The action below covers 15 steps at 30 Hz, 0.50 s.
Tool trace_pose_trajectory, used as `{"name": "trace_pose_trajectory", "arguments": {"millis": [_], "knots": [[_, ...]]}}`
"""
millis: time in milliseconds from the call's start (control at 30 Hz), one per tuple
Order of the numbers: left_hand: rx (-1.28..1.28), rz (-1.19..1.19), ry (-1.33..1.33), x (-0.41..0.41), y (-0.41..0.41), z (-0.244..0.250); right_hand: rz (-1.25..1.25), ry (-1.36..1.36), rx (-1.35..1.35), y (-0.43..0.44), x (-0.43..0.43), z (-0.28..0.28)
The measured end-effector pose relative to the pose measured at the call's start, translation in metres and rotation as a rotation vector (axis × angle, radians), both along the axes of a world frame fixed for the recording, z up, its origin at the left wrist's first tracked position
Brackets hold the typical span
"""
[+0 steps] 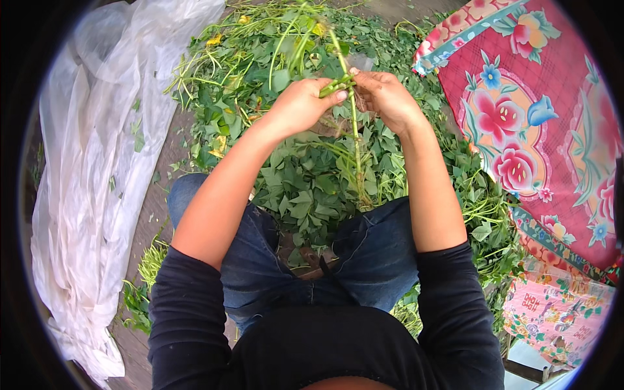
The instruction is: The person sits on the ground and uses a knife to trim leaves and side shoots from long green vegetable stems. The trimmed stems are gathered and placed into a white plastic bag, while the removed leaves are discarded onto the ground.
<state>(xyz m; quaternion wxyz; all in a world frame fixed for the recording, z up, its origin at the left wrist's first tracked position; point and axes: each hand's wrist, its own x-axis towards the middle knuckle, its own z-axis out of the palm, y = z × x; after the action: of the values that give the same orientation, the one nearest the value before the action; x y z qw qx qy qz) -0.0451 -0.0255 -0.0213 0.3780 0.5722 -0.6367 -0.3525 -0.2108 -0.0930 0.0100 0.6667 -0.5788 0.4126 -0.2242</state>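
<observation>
My left hand [303, 106] grips a small bunch of cut green leaf stalks [335, 87] between thumb and fingers. Close beside it, my right hand [385, 96] pinches a long green vine [355, 127] at about the same height. The vine runs from above my hands down toward my right knee, with thin hairy roots along it. Blurred stalks and leaves [300, 48] hang beyond my left hand. Below both hands, a heap of lobed green leaves [302, 195], like sweet potato greens, lies between my knees.
More leaves and stalks [219, 102] spread around the floor [168, 146], some yellowed. Crumpled translucent plastic sheeting [102, 161] lies at left. On the right are a red floral cloth [516, 117] and a pink printed sheet [555, 309]. A clump of stalks [153, 263] sits by my left leg.
</observation>
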Motion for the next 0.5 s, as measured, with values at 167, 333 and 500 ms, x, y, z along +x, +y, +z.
{"name": "trace_pose_trajectory", "arguments": {"millis": [167, 333, 500], "knots": [[0.142, -0.072, 0.271, 0.009, 0.001, -0.001, 0.187, -0.265, 0.174, -0.004, -0.013, -0.003], [0.272, -0.034, 0.290, 0.006, 0.018, 0.047, 0.205, -0.378, 0.156, 0.005, -0.007, 0.001], [0.220, -0.030, 0.309, 0.012, 0.014, 0.030, 0.146, -0.244, 0.014, 0.010, 0.004, -0.001]]}}
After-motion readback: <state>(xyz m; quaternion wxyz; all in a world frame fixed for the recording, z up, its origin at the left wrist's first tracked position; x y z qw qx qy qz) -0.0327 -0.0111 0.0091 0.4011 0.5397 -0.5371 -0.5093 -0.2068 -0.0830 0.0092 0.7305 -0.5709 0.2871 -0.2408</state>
